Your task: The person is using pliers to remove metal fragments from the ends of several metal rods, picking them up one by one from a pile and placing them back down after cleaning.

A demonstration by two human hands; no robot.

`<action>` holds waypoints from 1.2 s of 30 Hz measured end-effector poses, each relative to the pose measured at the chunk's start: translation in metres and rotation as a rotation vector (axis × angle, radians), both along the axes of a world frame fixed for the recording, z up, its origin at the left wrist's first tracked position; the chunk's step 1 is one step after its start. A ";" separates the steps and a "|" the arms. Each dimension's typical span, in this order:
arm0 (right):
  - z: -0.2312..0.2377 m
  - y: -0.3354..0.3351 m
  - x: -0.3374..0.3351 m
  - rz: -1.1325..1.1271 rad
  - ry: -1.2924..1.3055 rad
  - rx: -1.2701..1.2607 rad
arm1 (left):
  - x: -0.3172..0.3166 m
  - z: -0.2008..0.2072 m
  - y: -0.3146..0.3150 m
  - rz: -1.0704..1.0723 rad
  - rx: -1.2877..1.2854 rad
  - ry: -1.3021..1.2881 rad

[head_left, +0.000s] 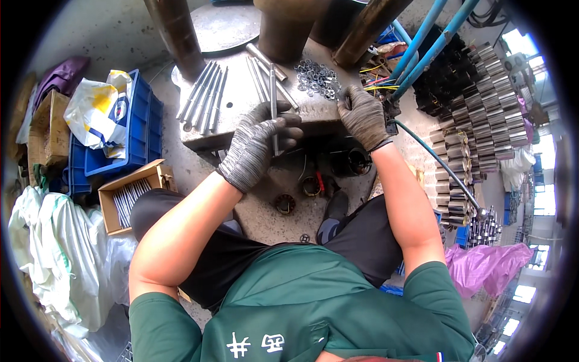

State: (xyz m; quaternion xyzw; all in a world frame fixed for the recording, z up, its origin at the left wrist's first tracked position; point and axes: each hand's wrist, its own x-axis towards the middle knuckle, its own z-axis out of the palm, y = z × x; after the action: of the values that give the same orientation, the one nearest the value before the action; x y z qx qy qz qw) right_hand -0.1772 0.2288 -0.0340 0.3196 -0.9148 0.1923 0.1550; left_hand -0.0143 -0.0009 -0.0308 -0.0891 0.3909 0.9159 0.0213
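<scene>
My left hand (259, 136), in a grey knit glove, is closed around a slim metal shaft (273, 90) that stands nearly upright above the front edge of the metal worktable (241, 111). My right hand (365, 117), gloved too, is beside a pile of small metal retaining clips (316, 79). Its fingers are curled together, and whatever they pinch is too small or hidden to make out. Several similar shafts (205, 96) lie in a row on the left of the table. A few more shafts (258, 78) rest near its middle, just behind my left hand.
Thick brown posts (175, 36) rise from the table's back. Left of me are a cardboard box (134, 193) of shafts and a blue crate (145, 120). Blue pipes (425, 42) and wires are at the right, with stacked metal cylinders (482, 114) beyond.
</scene>
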 end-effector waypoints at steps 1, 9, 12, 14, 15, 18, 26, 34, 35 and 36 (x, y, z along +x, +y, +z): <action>-0.001 0.000 -0.003 0.003 -0.002 -0.001 | 0.001 0.000 -0.001 -0.003 0.000 -0.003; -0.017 0.018 -0.037 -0.114 -0.411 -0.549 | 0.001 0.001 -0.001 0.007 -0.008 -0.004; -0.022 0.019 -0.041 -0.131 -0.488 -0.652 | 0.001 0.000 -0.001 0.006 -0.011 -0.001; -0.024 0.021 -0.045 -0.143 -0.394 -0.567 | 0.001 0.001 0.000 0.008 -0.017 -0.003; -0.025 0.023 -0.047 -0.142 -0.394 -0.566 | 0.001 0.002 0.001 0.013 -0.023 -0.008; -0.021 0.021 -0.045 -0.152 -0.337 -0.531 | 0.001 0.003 0.000 0.028 -0.073 -0.015; -0.005 0.007 -0.026 -0.112 -0.507 -0.654 | 0.000 0.006 0.001 0.046 -0.158 -0.035; 0.000 0.007 -0.023 -0.179 -0.759 -0.884 | -0.003 0.009 0.008 0.059 -0.193 -0.046; 0.001 0.007 -0.023 -0.177 -0.741 -0.863 | -0.003 0.010 0.008 0.060 -0.194 -0.047; 0.001 0.007 -0.021 -0.176 -0.742 -0.864 | -0.003 0.011 0.008 0.057 -0.236 -0.050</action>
State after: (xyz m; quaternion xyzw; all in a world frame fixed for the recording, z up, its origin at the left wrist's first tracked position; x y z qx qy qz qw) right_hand -0.1986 0.2357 -0.0328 0.0611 -0.7697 0.6340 -0.0442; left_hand -0.0177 0.0073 -0.0194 -0.1245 0.4926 0.8613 -0.0056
